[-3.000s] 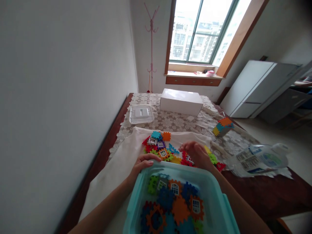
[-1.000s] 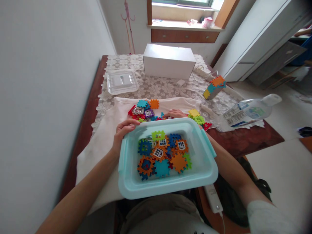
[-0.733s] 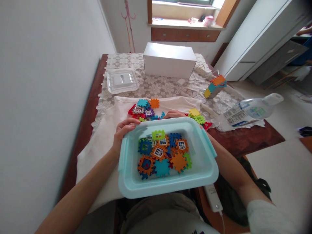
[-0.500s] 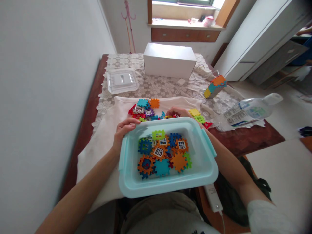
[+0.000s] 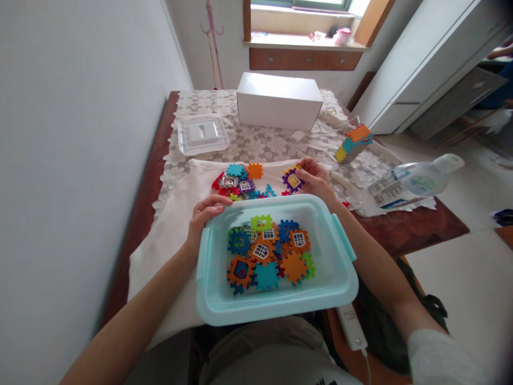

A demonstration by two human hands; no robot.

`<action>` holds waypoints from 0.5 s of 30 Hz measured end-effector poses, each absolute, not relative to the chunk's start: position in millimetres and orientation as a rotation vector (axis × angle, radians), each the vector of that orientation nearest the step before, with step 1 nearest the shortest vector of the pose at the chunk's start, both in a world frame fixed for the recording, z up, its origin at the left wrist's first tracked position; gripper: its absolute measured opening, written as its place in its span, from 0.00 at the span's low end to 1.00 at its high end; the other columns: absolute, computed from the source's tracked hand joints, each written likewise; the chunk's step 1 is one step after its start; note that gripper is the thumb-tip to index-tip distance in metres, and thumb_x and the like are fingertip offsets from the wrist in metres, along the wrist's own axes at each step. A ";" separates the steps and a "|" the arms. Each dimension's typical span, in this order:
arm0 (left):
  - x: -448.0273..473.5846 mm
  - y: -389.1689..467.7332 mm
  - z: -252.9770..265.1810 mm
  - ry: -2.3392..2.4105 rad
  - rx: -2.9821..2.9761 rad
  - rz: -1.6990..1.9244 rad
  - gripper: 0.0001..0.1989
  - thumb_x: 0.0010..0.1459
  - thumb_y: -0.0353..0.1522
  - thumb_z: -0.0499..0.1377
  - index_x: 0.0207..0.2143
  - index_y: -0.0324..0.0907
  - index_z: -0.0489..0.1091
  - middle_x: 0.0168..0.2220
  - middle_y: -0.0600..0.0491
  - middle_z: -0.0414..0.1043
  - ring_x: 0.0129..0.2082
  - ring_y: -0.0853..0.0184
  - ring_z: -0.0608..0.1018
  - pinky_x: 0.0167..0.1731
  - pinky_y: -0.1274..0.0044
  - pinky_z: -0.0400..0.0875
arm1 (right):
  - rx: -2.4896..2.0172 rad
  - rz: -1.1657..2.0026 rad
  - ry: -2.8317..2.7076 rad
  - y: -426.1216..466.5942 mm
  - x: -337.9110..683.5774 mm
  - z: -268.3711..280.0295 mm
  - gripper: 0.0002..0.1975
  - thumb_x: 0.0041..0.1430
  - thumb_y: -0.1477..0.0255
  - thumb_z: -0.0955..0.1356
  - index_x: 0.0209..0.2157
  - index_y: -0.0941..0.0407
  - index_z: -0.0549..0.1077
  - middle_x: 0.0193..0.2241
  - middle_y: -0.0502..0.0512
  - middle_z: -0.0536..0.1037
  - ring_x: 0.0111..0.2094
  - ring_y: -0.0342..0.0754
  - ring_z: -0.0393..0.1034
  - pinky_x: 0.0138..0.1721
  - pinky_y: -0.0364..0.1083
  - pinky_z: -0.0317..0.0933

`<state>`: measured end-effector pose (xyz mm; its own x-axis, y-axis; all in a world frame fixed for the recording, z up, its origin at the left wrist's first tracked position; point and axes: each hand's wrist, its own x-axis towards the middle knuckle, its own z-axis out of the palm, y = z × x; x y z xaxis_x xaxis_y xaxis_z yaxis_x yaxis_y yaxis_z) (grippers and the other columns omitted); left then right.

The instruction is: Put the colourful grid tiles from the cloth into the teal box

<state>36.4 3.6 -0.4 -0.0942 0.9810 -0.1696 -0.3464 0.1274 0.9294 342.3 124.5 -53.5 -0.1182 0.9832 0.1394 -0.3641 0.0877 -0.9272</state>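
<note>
My left hand (image 5: 205,215) grips the far left rim of a light-blue plastic bin (image 5: 276,307), which is tilted toward me. Inside the bin lie several interlocking building tiles, among them an orange tile (image 5: 295,267), a turquoise tile (image 5: 266,275) and some with white window inserts. Beyond the bin's far edge, my right hand (image 5: 316,177) pinches a purple window tile (image 5: 293,181) with a yellow insert, held above the white cloth. A pile of loose tiles, including an orange square tile (image 5: 255,170) and a turquoise square tile (image 5: 235,170), rests on the cloth.
The white cloth (image 5: 160,256) covers the table's near part. A clear plastic lid (image 5: 203,133) and white box (image 5: 279,101) sit farther back. At right stand a tile-built block (image 5: 354,143) and a clear bottle (image 5: 409,182); a white power strip (image 5: 351,325) lies below.
My right hand has risen from behind the bin's far rim and moved right, with the purple window tile now visible in its fingers. My left hand and the bin have barely moved.
</note>
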 end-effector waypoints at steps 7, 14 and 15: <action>33.4 4.5 -1.5 1.097 0.855 1.322 0.08 0.40 0.36 0.72 0.26 0.43 0.85 0.21 0.53 0.79 0.19 0.69 0.74 0.20 0.79 0.66 | -0.808 1.417 -1.155 122.8 355.1 -46.7 0.23 0.59 0.53 0.81 0.45 0.46 0.71 0.43 0.49 0.85 0.43 0.51 0.82 0.49 0.52 0.83; 35.1 3.6 0.7 1.112 0.867 1.330 0.08 0.40 0.36 0.72 0.26 0.42 0.86 0.20 0.54 0.77 0.19 0.70 0.72 0.20 0.80 0.64 | -0.687 1.516 -1.289 101.3 347.5 -35.8 0.32 0.48 0.47 0.85 0.42 0.47 0.69 0.41 0.50 0.78 0.35 0.49 0.76 0.40 0.51 0.79; 35.6 3.3 1.2 1.116 0.868 1.331 0.08 0.40 0.36 0.72 0.25 0.42 0.85 0.19 0.54 0.75 0.19 0.71 0.72 0.20 0.80 0.63 | -0.681 1.523 -1.314 99.3 346.5 -34.3 0.34 0.47 0.46 0.85 0.41 0.48 0.69 0.40 0.50 0.77 0.34 0.48 0.74 0.39 0.51 0.78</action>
<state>35.6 3.3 1.2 -0.0907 0.9889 -0.1178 -0.2885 0.0871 0.9535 346.5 99.3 -34.3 -0.3686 0.9128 0.1756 -0.3075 0.0585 -0.9498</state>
